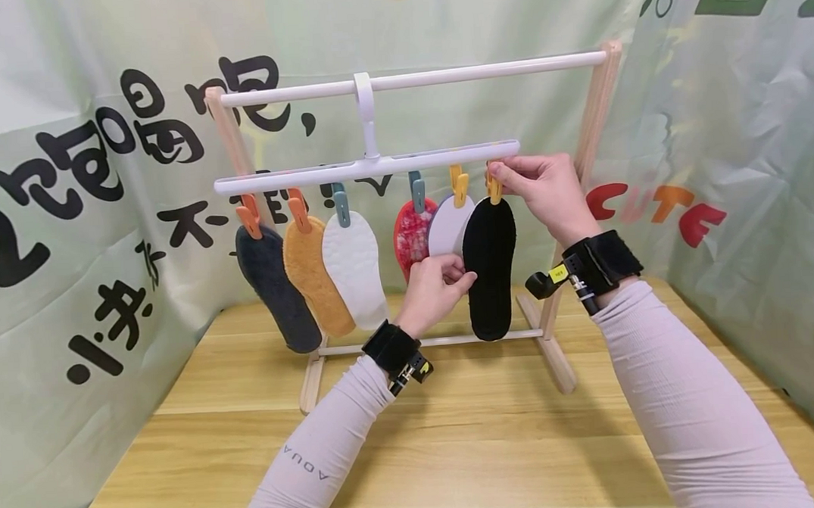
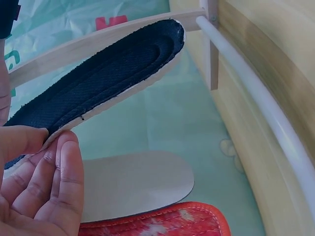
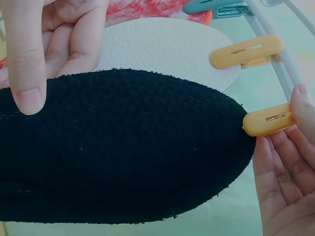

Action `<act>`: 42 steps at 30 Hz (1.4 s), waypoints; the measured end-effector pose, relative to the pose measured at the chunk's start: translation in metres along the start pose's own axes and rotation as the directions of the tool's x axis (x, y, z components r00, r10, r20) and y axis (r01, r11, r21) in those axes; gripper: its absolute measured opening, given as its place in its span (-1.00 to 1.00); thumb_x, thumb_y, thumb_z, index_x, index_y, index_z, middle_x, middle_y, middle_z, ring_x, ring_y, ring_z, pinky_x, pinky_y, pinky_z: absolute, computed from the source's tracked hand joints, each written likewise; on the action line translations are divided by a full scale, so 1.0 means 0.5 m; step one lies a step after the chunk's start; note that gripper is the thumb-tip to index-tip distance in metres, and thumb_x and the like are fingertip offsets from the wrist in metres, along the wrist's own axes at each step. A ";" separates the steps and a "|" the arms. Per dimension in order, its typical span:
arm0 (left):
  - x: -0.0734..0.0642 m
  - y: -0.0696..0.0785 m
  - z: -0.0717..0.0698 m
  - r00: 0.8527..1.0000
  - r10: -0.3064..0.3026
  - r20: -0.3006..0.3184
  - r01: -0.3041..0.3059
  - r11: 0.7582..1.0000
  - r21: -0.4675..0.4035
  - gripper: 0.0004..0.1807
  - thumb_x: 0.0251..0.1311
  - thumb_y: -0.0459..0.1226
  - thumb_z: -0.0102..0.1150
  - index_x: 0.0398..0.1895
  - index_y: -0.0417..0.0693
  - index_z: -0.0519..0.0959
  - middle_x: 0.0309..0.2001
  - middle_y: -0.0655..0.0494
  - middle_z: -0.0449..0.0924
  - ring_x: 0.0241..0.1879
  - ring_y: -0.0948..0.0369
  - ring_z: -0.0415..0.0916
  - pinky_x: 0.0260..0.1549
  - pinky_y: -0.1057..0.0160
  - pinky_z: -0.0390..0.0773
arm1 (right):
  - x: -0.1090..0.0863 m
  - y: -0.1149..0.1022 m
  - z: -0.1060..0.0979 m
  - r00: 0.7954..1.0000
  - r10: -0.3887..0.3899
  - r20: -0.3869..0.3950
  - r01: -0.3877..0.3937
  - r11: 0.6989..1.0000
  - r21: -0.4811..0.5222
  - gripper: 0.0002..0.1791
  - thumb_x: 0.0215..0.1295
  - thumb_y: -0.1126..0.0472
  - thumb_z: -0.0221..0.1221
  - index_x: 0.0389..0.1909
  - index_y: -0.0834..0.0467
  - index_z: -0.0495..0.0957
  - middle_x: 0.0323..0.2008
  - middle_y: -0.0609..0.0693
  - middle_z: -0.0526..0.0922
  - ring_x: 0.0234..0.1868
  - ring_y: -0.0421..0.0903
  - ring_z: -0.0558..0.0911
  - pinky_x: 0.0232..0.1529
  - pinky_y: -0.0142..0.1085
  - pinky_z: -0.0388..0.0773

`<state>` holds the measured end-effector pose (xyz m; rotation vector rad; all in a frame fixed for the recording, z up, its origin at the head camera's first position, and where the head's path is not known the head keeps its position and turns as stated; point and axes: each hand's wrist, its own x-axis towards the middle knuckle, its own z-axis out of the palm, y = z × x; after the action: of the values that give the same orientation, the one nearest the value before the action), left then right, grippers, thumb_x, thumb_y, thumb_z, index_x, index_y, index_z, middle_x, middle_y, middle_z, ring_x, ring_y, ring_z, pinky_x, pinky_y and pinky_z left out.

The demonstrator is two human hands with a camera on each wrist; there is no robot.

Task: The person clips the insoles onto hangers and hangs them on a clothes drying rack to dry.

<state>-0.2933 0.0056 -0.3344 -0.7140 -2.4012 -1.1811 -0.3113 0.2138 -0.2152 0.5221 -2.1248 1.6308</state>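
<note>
A black insole (image 1: 491, 273) hangs at the right end of the white hanger (image 1: 437, 156), its top in a yellow clip (image 3: 268, 121). My right hand (image 1: 547, 191) pinches that clip between thumb and fingers. Lower down, my left hand (image 1: 436, 290) pinches the insole's left edge, thumb on the front and fingers behind, as the left wrist view (image 2: 44, 177) shows. Just left hang a white insole (image 3: 162, 51) in another yellow clip (image 3: 246, 51) and a red patterned insole (image 1: 414, 227) in a blue-grey clip (image 1: 417, 191); my left hand partly covers both.
A dark grey insole (image 1: 275, 290), a tan insole (image 1: 315, 277) and a white quilted insole (image 1: 353, 268) hang on the hanger's left half. The hanger hooks over the white top bar (image 1: 481, 73) of a wooden rack (image 1: 595, 117), standing on a wood-grain table (image 1: 470, 441) before a printed cloth.
</note>
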 end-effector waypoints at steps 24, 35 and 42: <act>0.000 0.012 -0.010 1.000 0.002 -0.016 -0.002 1.000 0.003 -0.83 0.37 -0.20 0.44 -0.33 -0.10 0.73 -0.40 0.10 0.85 -0.33 0.24 0.80 -0.31 0.44 0.60 | -0.006 0.000 0.002 1.000 -0.009 0.005 0.009 0.999 -0.050 -0.54 0.42 -0.05 0.42 0.13 0.21 0.78 -0.32 -0.40 0.83 -0.06 -0.35 0.76 0.02 -0.55 0.66; -0.001 0.013 -0.012 1.000 -0.009 -0.016 0.009 1.000 -0.008 -0.83 0.36 -0.20 0.46 -0.31 -0.11 0.74 -0.37 0.08 0.85 -0.32 0.22 0.81 -0.30 0.43 0.61 | -0.013 0.000 0.004 1.000 0.016 0.020 -0.015 0.998 -0.058 -0.48 0.39 -0.08 0.44 0.18 0.21 0.76 -0.27 -0.39 0.84 0.09 -0.33 0.71 0.20 -0.41 0.59; -0.009 0.006 -0.016 1.000 -0.028 0.010 0.028 1.000 -0.010 -0.79 0.41 -0.14 0.42 -0.19 -0.11 0.75 -0.30 0.05 0.87 -0.26 0.20 0.81 -0.23 0.35 0.65 | -0.020 0.007 0.011 0.999 0.049 -0.001 -0.049 0.996 -0.071 -0.45 0.40 -0.13 0.42 0.25 0.13 0.73 -0.21 -0.39 0.84 0.06 -0.35 0.72 0.31 -0.28 0.61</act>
<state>-0.2869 -0.0005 -0.3303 -0.6934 -2.4223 -1.2037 -0.3051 0.2101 -0.2249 0.4526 -2.2038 1.5739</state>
